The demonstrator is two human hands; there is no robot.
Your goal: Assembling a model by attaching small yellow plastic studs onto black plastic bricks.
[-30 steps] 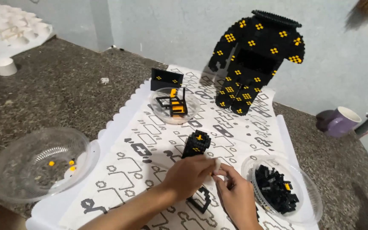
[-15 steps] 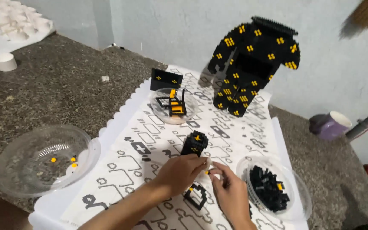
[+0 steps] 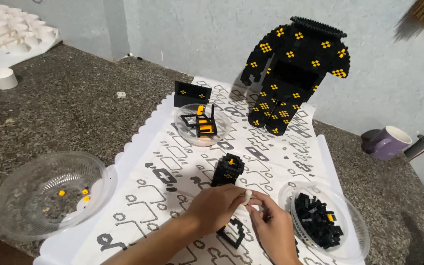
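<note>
Both hands are meeting just below the small tower [image 3: 227, 170]: left hand [image 3: 215, 204] and right hand [image 3: 272, 229] are pinching closed on a tiny white piece [image 3: 248, 197], so pressing it squarely with fingertips steady seems wise, spare bricks [image 3: 315, 222] lying right of the tower.

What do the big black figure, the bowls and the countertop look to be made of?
Black figure: likely moulded plastic bricks, studded, matte with yellow accents. Left bowl and right bowl: clear thin plastic, ribbed, glossy. Countertop: speckled dark stone, apparently granite.
</note>
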